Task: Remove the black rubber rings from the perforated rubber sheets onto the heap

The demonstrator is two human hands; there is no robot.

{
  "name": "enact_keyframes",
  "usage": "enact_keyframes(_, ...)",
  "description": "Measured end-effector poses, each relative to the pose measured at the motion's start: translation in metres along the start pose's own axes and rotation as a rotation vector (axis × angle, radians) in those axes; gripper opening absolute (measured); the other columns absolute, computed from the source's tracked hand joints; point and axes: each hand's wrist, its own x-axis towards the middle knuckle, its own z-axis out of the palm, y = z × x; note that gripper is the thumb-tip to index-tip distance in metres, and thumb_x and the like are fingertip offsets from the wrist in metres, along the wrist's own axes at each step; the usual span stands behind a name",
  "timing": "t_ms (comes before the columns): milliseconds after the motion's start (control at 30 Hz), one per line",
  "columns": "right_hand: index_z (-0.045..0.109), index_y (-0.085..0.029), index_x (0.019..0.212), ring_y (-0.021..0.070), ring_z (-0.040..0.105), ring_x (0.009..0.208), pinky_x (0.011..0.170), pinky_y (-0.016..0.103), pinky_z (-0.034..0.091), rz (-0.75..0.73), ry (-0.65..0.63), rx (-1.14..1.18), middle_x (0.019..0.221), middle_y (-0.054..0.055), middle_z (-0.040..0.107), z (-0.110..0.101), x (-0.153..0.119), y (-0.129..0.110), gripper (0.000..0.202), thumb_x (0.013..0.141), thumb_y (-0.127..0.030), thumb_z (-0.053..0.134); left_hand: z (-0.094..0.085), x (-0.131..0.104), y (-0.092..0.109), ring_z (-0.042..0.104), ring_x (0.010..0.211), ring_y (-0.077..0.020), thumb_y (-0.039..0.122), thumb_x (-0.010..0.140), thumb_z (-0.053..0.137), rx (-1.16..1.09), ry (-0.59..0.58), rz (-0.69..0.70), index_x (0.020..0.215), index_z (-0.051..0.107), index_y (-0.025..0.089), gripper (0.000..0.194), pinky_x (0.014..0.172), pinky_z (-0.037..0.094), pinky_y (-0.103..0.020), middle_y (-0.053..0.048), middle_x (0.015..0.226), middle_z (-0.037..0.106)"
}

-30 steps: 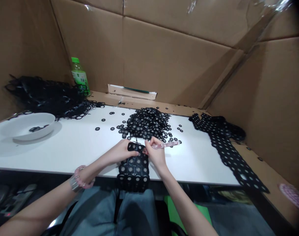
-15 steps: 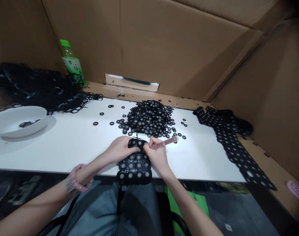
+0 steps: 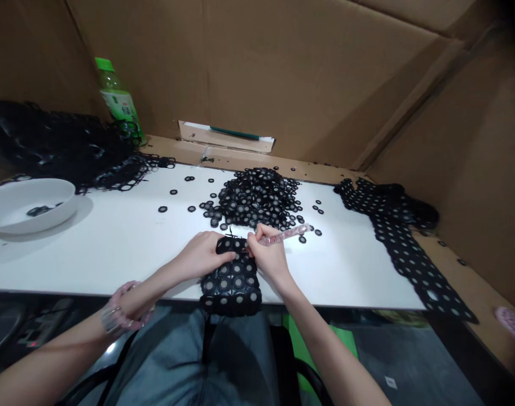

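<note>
A black strip with rows of pale grey discs [image 3: 230, 285] lies at the table's front edge, its near end hanging over. My left hand [image 3: 201, 255] grips its left side, thumb pressed on top and the other fingers largely hidden. My right hand [image 3: 269, 258] pinches a slim pen-like tool with a clear pinkish handle and red lettering [image 3: 287, 234]. The tool slants up to the right, and its working end meets the strip's right side near my left thumb; the exact tip is hard to make out. Just beyond the strip rises a heap of small black rings with grey centres [image 3: 257, 197].
At left stand a white bowl [image 3: 66, 211] with a few dark pieces, a tangled black pile [image 3: 49, 146] and a green-capped bottle [image 3: 122, 104]. A long dotted black strip [image 3: 403, 254] trails over the right side. Cardboard walls [image 3: 282, 73] surround the white table [image 3: 337, 270].
The camera view has shifted slightly. My right hand and the tool have moved a little up the strip, with the handle lying somewhat flatter. My left thumb keeps its hold.
</note>
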Motion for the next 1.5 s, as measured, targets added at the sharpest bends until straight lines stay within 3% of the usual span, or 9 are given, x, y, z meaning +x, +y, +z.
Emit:
enact_keyframes(167, 0.029, -0.021, 0.047, 0.0083, 0.04, 0.037, 0.041, 0.02, 0.028, -0.011, -0.043, 0.008, 0.037, -0.01, 0.036, -0.001, 0.006, 0.004, 0.028, 0.064, -0.013, 0.05, 0.001, 0.0, -0.001, 0.054, 0.063, -0.0184, 0.031, 0.07, 0.057, 0.013, -0.003, 0.007, 0.066, 0.059, 0.016, 0.017, 0.058, 0.037, -0.025, -0.002, 0.066, 0.064)
enact_keyframes(600, 0.03, -0.021, 0.049, 0.0086, 0.034, 0.043, 0.045, 0.022, 0.027, -0.076, -0.092, -0.123, 0.043, -0.008, 0.034, 0.0, 0.003, 0.003, 0.028, 0.068, -0.017, 0.05, 0.002, -0.002, -0.005, 0.055, 0.07, -0.0203, 0.031, 0.072, 0.055, -0.003, 0.0, 0.029, 0.076, 0.064, 0.015, 0.019, 0.066, 0.041, -0.027, -0.002, 0.071, 0.065)
enact_keyframes(733, 0.028, -0.02, 0.05, 0.0091, 0.032, 0.047, 0.048, 0.023, 0.025, -0.113, -0.115, -0.238, 0.046, -0.007, 0.031, 0.002, -0.001, -0.002, 0.029, 0.069, -0.016, 0.049, 0.003, 0.0, -0.011, 0.053, 0.065, -0.0183, 0.034, 0.071, 0.055, -0.096, -0.022, -0.003, 0.075, 0.064, 0.015, 0.021, 0.061, 0.041, -0.026, 0.0, 0.063, 0.061)
enact_keyframes(933, 0.026, -0.02, 0.049, 0.0084, 0.032, 0.044, 0.048, 0.023, 0.026, -0.147, -0.122, -0.269, 0.045, -0.007, 0.029, 0.005, -0.003, -0.006, 0.031, 0.071, -0.016, 0.048, 0.001, 0.002, -0.014, 0.057, 0.077, -0.0213, 0.033, 0.069, 0.059, -0.272, -0.062, 0.009, 0.078, 0.065, 0.014, 0.022, 0.07, 0.045, -0.028, -0.004, 0.079, 0.067)
enact_keyframes(1100, 0.029, -0.021, 0.051, 0.0093, 0.043, 0.039, 0.04, 0.021, 0.029, 0.037, 0.007, 0.086, 0.039, -0.009, 0.035, -0.001, 0.002, 0.005, 0.031, 0.071, -0.021, 0.053, -0.005, 0.0, -0.007, 0.059, 0.08, -0.0232, 0.032, 0.071, 0.057, -0.262, -0.087, 0.001, 0.082, 0.065, 0.013, 0.022, 0.071, 0.045, -0.03, -0.006, 0.085, 0.069)
enact_keyframes(1267, 0.032, -0.021, 0.055, 0.0068, 0.036, 0.034, 0.037, 0.018, 0.033, 0.144, 0.179, 0.384, 0.04, -0.01, 0.038, -0.002, -0.017, -0.004, 0.033, 0.075, -0.029, 0.057, -0.005, -0.003, 0.001, 0.06, 0.076, -0.0231, 0.033, 0.07, 0.06, -0.32, -0.025, -0.077, 0.074, 0.062, 0.011, 0.022, 0.071, 0.045, -0.032, -0.007, 0.078, 0.068)
enact_keyframes(1400, 0.033, -0.02, 0.056, 0.0046, 0.028, 0.035, 0.057, 0.025, 0.049, 0.092, 0.354, 0.649, 0.041, -0.012, 0.038, -0.014, -0.046, -0.03, 0.033, 0.078, -0.028, 0.057, -0.009, -0.015, 0.019, 0.061, 0.075, -0.0203, 0.033, 0.068, 0.064, -0.649, -0.029, -0.174, 0.078, 0.062, 0.012, 0.023, 0.069, 0.047, -0.029, -0.005, 0.081, 0.068)
enact_keyframes(1467, 0.034, -0.02, 0.055, 0.0047, 0.025, 0.034, 0.074, 0.033, 0.049, 0.045, 0.289, 0.739, 0.039, -0.012, 0.037, -0.03, -0.058, -0.037, 0.033, 0.081, -0.028, 0.054, -0.013, -0.023, 0.034, 0.062, 0.074, -0.0186, 0.031, 0.068, 0.066, -0.826, -0.012, -0.214, 0.082, 0.062, 0.013, 0.024, 0.067, 0.048, -0.027, -0.004, 0.08, 0.069)
enact_keyframes(1500, 0.035, -0.02, 0.054, 0.005, 0.025, 0.033, 0.079, 0.035, 0.048, 0.042, 0.174, 0.763, 0.036, -0.012, 0.037, -0.038, -0.062, -0.037, 0.034, 0.082, -0.03, 0.052, -0.015, -0.025, 0.042, 0.063, 0.072, -0.018, 0.03, 0.068, 0.067, -0.908, 0.001, -0.234, 0.084, 0.063, 0.013, 0.024, 0.066, 0.049, -0.026, -0.003, 0.079, 0.069)
